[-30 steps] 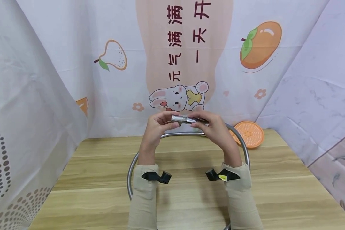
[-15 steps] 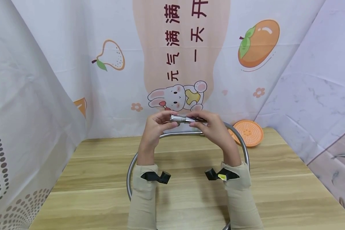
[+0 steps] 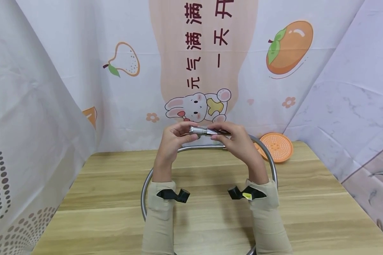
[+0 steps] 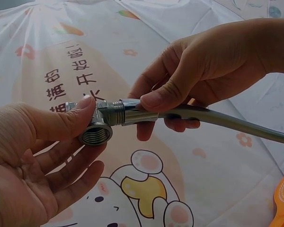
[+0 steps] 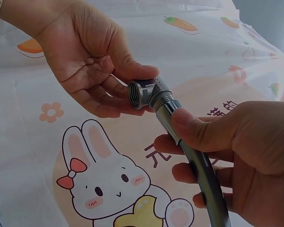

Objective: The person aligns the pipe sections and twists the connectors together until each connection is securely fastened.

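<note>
Above the back part of the table, my left hand (image 3: 170, 143) pinches a silver metal tee fitting (image 4: 100, 124) between thumb and fingers. Its threaded side opening shows in both wrist views. Facing it, my right hand (image 3: 239, 143) grips the chrome end nut (image 4: 130, 112) of a grey flexible shower hose (image 3: 272, 161), thumb on the nut and fingers behind. The nut sits on the threaded end of the tee, with some thread visible between them. From there the hose loops down around both forearms; its other metal end lies behind the hands.
An orange perforated disc (image 3: 277, 148), like a shower head face, lies at the table's back right, partly behind the hose. The wood-grain table (image 3: 210, 219) ends at a printed cloth backdrop (image 3: 127, 117). Cloth also hangs on the left and right sides.
</note>
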The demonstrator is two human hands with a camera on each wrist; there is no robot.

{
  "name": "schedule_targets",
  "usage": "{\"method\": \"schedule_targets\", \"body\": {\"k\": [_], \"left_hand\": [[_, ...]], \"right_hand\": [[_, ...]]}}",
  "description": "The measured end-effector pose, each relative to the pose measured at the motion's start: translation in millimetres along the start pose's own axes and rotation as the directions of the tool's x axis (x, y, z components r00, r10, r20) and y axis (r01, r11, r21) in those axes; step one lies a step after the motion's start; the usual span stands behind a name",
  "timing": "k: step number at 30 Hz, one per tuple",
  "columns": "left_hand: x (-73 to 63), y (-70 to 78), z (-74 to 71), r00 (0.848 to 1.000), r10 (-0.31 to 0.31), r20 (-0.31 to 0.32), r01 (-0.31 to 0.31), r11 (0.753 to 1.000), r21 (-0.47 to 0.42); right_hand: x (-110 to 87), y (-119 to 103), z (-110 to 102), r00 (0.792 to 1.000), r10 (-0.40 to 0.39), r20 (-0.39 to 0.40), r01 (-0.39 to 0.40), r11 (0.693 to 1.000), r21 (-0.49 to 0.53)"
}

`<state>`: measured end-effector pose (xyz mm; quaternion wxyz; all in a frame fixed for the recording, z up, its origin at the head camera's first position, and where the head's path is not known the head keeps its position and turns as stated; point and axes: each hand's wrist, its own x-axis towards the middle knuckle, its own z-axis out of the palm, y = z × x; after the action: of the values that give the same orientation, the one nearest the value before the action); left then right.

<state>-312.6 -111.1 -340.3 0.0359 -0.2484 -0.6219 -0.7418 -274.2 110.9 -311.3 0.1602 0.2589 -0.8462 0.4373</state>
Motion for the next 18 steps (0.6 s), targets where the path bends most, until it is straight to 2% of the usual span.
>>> {"method": "schedule_targets", "body": {"k": [18], "left_hand": [[0.7,-0.2,-0.5,1.000,0.014,0.013,-0.014,1.000,-0.008]], "right_hand": [[1.1,4.4,2.0,0.999,-0.031,-0.009,0.031,1.000,-0.005]]}}
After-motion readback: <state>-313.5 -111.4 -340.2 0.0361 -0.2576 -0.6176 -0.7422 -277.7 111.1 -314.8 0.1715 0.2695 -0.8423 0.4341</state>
